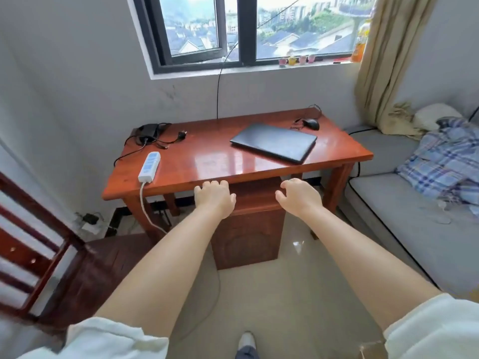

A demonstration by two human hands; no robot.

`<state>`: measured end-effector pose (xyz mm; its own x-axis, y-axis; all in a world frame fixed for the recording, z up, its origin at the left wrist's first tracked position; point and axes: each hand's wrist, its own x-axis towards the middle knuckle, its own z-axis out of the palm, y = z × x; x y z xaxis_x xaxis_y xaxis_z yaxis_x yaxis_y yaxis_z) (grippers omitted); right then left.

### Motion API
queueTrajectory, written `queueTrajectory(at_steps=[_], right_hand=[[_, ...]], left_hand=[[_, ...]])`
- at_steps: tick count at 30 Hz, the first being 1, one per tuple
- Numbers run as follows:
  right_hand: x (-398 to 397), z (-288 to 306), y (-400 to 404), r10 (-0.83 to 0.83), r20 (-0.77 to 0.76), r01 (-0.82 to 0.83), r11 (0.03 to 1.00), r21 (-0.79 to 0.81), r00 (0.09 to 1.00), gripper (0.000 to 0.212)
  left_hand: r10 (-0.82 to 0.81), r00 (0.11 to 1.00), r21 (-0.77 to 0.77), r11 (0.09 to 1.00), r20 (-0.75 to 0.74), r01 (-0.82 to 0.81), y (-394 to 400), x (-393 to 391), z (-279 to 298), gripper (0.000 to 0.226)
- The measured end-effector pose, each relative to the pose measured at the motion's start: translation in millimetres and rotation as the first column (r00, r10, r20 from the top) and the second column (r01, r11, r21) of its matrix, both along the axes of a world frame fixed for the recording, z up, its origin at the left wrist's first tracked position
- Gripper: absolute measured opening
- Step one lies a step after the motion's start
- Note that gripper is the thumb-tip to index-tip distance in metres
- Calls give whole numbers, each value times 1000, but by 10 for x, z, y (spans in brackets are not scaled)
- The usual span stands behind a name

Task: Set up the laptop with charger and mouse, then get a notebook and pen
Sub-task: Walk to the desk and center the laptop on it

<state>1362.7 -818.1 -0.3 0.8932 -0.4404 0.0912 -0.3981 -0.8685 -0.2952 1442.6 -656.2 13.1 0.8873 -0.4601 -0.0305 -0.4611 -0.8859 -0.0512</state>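
Laptop (273,142): dark grey, lid closed, lying flat and angled on the right half of the red-brown wooden surface (207,161), set back from the near edge.

Mouse (311,124): black, wired, at the far right corner of the surface, just behind the laptop and apart from it; its thin cord is bunched beside it.

Charger (148,130): black brick at the far left corner, its cables tangled loosely around it, a plug end lying toward the middle of the surface.

Power strip (149,167): white with blue sockets, on the left side near the front edge, its white cord dropping over the edge to the floor.

My left hand (215,196): stretched forward below the front edge of the surface, back of the hand up, fingers curled loosely, holding nothing.

My right hand (300,195): level with the left and well apart from it, fingers bent and spread a little, holding nothing. Neither hand touches any item on the surface.

Stool (248,229): dark wooden, box-like, standing on the floor under the front of the surface, beneath my hands.

Window (243,29): dark-framed, on the wall behind the surface; small coloured figures on its sill.

Sofa (404,203): grey, to the right of the surface, with a blue plaid cloth (445,161) heaped on it.

Curtain (388,60): beige, hanging at the window's right side.
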Motion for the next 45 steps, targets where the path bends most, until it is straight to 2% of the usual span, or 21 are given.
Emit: queueTrajectory(at_steps=[9,16,20,24,29,33,38,42,45], right_hand=[[1719,-152,-1493,-147,-62,150,987,56,987,31],[2731,-647,-2750,-282,-154,302,945,126,947,29],[3228,-1005,-3299,-381,-238,424,889,172,894,35],[3627,-1312,-3576,-521,-314,594,774,218,794,40],[3969,-1584,-3688,-703,-345,783,553,286,622,56],[4140,-1684,-3657,-796,-324,849,411,332,512,61],[4285,-1737,-3697,-881,-324,885,189,426,344,65],[4329,-1716,-3717,-896,-333,867,103,487,294,71],[4436,-1647,-3644,-894,-318,851,118,512,316,72]], left_hand=[[-95,993,39,994,-68,98,-1550,2014,-201,44],[-123,985,67,989,-123,132,-2700,3248,-731,41],[-90,986,74,992,-142,101,-3240,3918,-1058,42],[-41,989,31,998,-142,46,-3518,4487,-1388,42],[67,980,28,998,-187,-63,-3646,5129,-1672,59],[183,925,-36,978,-333,-207,-3722,5493,-1816,73],[173,892,-199,940,-419,-276,-3745,5715,-1915,78],[169,851,-277,899,-497,-340,-3664,5804,-1904,79],[259,849,-279,866,-460,-416,-3450,5723,-1884,83]])
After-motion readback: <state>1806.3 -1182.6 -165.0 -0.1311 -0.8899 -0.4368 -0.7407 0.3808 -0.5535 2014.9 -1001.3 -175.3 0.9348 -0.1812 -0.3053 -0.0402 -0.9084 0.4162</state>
